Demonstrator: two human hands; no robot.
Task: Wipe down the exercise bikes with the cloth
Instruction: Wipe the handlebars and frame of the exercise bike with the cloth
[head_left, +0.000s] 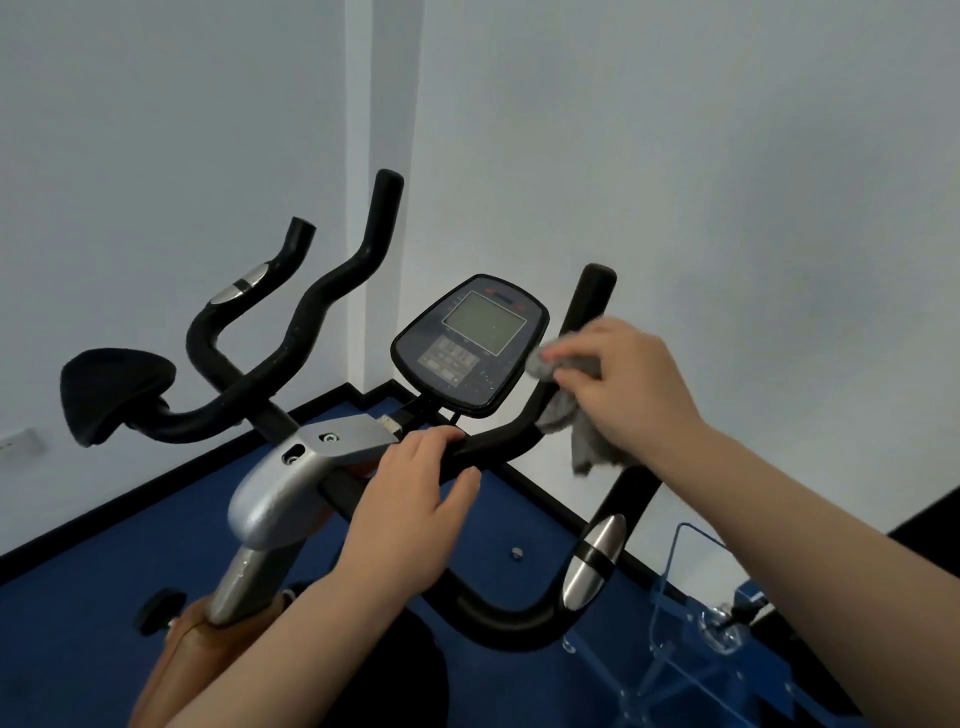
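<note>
An exercise bike with black foam handlebars (332, 291) and a dark console (470, 345) fills the middle of the view. My left hand (415, 493) grips the centre bar just below the console. My right hand (623, 387) holds a grey cloth (563, 410) bunched around the right upright handlebar (592, 296), beside the console's right edge. Part of the cloth hangs down below my palm. A silver pulse sensor (595, 561) sits lower on the right bar.
A black padded rest (111, 389) sticks out at the left. The silver stem (280, 488) runs down to a blue floor (93, 597). White walls meet in a corner behind. A clear plastic stand (691, 608) is at the lower right.
</note>
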